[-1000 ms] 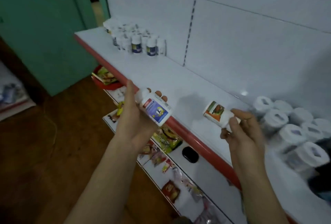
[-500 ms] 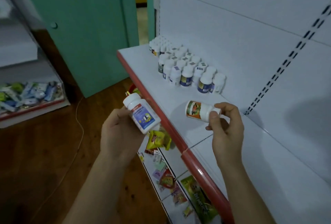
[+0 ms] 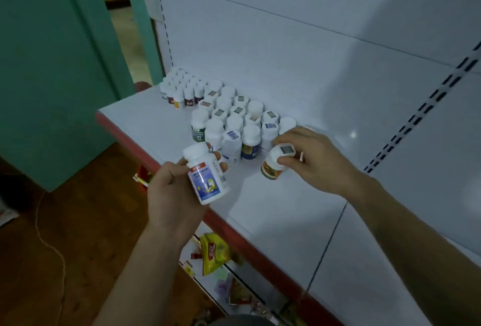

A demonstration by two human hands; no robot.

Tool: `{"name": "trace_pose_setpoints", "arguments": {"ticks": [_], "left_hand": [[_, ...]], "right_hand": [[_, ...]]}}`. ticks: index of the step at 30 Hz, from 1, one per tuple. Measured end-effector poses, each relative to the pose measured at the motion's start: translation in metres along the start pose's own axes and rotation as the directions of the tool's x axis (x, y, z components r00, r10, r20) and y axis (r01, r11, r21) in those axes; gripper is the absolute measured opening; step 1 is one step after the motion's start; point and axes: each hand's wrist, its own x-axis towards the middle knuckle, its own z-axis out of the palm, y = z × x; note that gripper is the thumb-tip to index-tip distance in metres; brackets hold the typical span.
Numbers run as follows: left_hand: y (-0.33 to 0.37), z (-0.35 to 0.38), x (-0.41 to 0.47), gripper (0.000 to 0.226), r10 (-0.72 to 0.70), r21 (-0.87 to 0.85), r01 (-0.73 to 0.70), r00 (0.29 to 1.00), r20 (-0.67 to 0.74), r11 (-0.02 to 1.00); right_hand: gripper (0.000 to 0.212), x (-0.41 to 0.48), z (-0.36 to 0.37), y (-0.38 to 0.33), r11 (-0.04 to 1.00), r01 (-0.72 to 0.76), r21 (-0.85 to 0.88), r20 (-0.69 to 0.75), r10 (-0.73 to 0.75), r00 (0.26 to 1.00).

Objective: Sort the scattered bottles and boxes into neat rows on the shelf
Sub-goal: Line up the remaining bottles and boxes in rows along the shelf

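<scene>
Many capped bottles point(image 3: 235, 120) crowd shelf point(image 3: 260, 208) corner.

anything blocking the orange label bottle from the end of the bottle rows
Nothing visible. The right hand holds the orange-label bottle right next to the rows of bottles, with only bare white shelf between.

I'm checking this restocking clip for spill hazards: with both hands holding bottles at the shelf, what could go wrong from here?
1. The right hand holds the tilted orange-label bottle by its cap right beside the packed rows; it could topple or knock neighbours over.
2. The left hand holds the blue-label bottle near the shelf's red edge; a slip might send it to the floor.
</scene>
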Motion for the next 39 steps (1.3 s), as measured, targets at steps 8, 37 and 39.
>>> {"name": "trace_pose_setpoints", "arguments": {"ticks": [8,37,39], "left_hand": [[0.048,-0.019,0.061,0.068,-0.174,0.094,0.163,0.976,0.131,0.982],[0.028,-0.044,0.108,0.020,0.185,0.747,-0.551,0.832,0.522,0.372],[0.035,-0.047,0.113,0.017,0.397,0.763,-0.639,0.729,0.558,0.099]], "right_hand": [[0.037,0.047,0.011,-0.006,0.977,-0.069,-0.199,0.201,0.110,0.973],[0.029,0.029,0.032,-0.079,0.928,-0.275,0.250,-0.036,0.293,0.955],[0.031,0.028,0.026,-0.071,0.938,-0.331,0.103,-0.044,0.337,0.940]]}}
